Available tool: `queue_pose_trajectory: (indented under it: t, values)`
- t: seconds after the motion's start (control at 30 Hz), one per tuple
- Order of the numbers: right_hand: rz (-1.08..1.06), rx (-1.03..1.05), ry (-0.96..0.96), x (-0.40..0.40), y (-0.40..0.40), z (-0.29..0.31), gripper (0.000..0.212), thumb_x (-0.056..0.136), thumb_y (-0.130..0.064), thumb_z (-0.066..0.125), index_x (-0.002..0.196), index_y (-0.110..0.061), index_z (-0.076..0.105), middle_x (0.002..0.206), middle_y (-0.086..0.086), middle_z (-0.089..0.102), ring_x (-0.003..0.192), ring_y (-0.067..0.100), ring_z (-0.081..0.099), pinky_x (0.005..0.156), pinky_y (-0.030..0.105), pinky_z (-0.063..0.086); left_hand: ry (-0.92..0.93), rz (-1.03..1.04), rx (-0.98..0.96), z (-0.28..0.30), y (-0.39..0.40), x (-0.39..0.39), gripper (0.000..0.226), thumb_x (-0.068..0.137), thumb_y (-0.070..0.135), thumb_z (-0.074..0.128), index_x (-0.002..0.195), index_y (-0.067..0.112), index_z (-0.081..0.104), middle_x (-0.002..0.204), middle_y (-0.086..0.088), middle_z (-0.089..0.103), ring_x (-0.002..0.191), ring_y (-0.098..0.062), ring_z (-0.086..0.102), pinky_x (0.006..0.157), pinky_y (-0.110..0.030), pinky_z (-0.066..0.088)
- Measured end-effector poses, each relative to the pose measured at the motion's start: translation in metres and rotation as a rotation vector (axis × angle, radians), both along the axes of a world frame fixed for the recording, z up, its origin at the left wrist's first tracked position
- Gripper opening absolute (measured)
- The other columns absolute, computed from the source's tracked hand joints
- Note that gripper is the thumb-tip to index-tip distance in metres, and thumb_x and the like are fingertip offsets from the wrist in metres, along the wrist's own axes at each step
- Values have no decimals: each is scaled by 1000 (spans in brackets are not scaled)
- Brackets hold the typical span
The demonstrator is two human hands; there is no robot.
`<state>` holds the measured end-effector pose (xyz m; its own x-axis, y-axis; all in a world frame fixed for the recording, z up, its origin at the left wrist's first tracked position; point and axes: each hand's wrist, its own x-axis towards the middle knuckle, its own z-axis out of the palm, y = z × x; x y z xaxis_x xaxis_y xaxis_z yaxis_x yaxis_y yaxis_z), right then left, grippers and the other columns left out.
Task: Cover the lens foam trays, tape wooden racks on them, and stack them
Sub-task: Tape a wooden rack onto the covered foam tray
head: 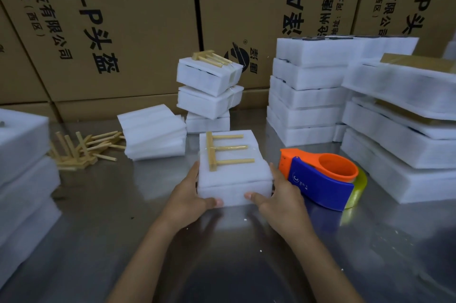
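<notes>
A covered white foam tray point(234, 179) lies on the steel table in front of me, with a three-pronged wooden rack point(223, 151) taped on its top. My left hand point(190, 194) grips the tray's left side, thumb on the near face. My right hand point(278, 194) grips its right side the same way. Behind it stands a leaning stack of finished trays point(209, 90), the top one carrying another wooden rack point(212, 58). An orange and blue tape dispenser point(320, 177) lies just right of my right hand.
Loose wooden racks point(84, 147) lie piled at the left. A pile of foam cover sheets point(153, 135) sits beside them. Tall stacks of foam trays point(311, 90) fill the right side, more foam point(22, 174) the left edge. Cardboard boxes point(123, 19) wall off the back.
</notes>
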<state>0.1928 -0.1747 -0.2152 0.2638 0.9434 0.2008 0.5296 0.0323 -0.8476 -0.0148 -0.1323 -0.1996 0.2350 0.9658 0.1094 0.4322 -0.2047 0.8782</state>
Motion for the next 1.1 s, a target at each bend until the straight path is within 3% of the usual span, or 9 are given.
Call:
queue_pose_trajectory:
  t: [0.03,0.1,0.2,0.33,0.43,0.63,0.9,1.1]
  values:
    - [-54,41,-46,-3,0,-2,74,85,-28,78,148,-32,39,129,-9,62,124,17,57,100,29,47,-41,28,33,-6,2,6,88,72,8,84,139,40,37,116,26,59,103,9,59,83,-6,47]
    - [-130,134,-237,-14,-3,-5,76,91,-25,70,155,-26,29,153,-3,43,142,17,37,109,24,32,-78,64,78,-16,7,15,83,76,11,82,138,42,38,113,31,58,97,20,56,73,3,41]
    - [-101,198,-510,-31,-3,-9,74,96,-28,57,159,-28,17,168,-5,7,153,15,3,120,27,11,-81,117,114,-24,16,22,77,81,14,77,144,36,38,120,18,62,106,1,59,76,-2,44]
    - [47,126,-557,-38,14,-16,84,98,-26,48,160,-31,-9,163,-11,-30,149,13,-31,113,18,-2,-60,220,131,-27,31,32,67,87,16,70,143,34,38,125,8,61,108,-10,58,89,-24,48]
    - [66,122,-587,-37,35,-17,88,98,-27,46,157,-30,-20,159,-10,-38,147,14,-36,117,22,-2,-36,250,133,-27,47,38,65,90,17,67,145,29,35,131,2,59,111,-13,54,91,-27,44]
    - [96,117,-616,-27,76,-20,90,96,-33,48,157,-33,-19,161,-12,-33,147,11,-33,119,31,22,-6,295,139,-24,80,40,65,90,15,66,146,23,36,134,-4,57,118,-22,54,91,-25,40]
    - [76,143,-631,-26,91,-28,81,101,-51,37,158,-32,-17,163,-10,-31,149,12,-31,123,34,-1,-23,298,134,-26,91,41,64,89,11,65,145,25,36,133,-3,56,120,-22,53,99,-34,44]
    - [120,118,-542,-28,100,-24,79,103,-49,38,158,-28,-15,163,-11,-31,147,11,-34,119,30,-4,-17,317,151,-27,93,44,63,89,11,64,143,24,37,131,-2,57,119,-21,54,92,-28,41]
